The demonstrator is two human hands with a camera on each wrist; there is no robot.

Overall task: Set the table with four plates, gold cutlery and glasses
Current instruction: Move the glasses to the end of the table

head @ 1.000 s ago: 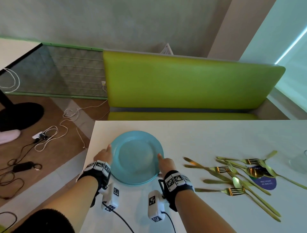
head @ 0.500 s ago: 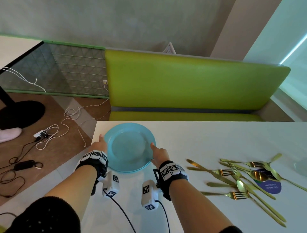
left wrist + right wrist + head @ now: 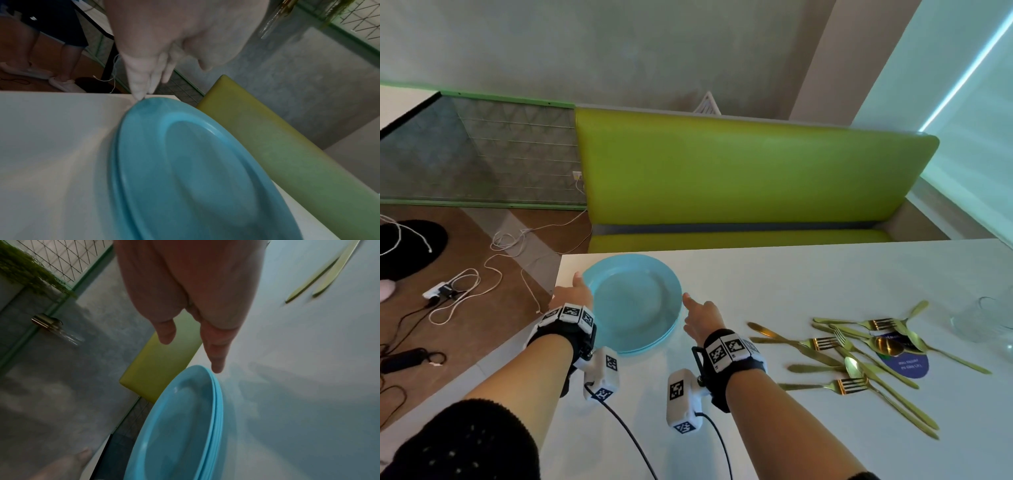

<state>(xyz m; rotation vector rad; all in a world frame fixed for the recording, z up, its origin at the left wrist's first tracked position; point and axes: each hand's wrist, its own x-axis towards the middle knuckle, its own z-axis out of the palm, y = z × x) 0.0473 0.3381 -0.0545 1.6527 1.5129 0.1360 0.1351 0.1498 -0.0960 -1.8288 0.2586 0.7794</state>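
Observation:
A stack of light blue plates point(image 3: 633, 301) lies flat on the white table point(image 3: 791, 281), close to its far left corner. My left hand point(image 3: 571, 291) is at the stack's left rim, and its straight fingertips point(image 3: 141, 95) touch the edge of the top plate point(image 3: 185, 170). My right hand point(image 3: 698, 315) is beside the right rim with fingers extended. Its fingertip point(image 3: 216, 368) hovers just off the plates' stacked edges point(image 3: 216, 402) and holds nothing. Gold cutlery point(image 3: 859, 356) lies in a loose heap to the right. A clear glass point(image 3: 983, 318) stands at the right edge of the view.
A green bench point(image 3: 739, 178) runs along the table's far side. A dark blue round coaster point(image 3: 907, 365) lies under the cutlery. Cables and a power strip point(image 3: 438, 291) lie on the brown floor at left. A person's legs point(image 3: 41, 48) stand beyond the table corner.
The plate stack has moved away from me toward the table's far left corner, with both hands at its sides. My right hand's fingers now stand just off the rim.

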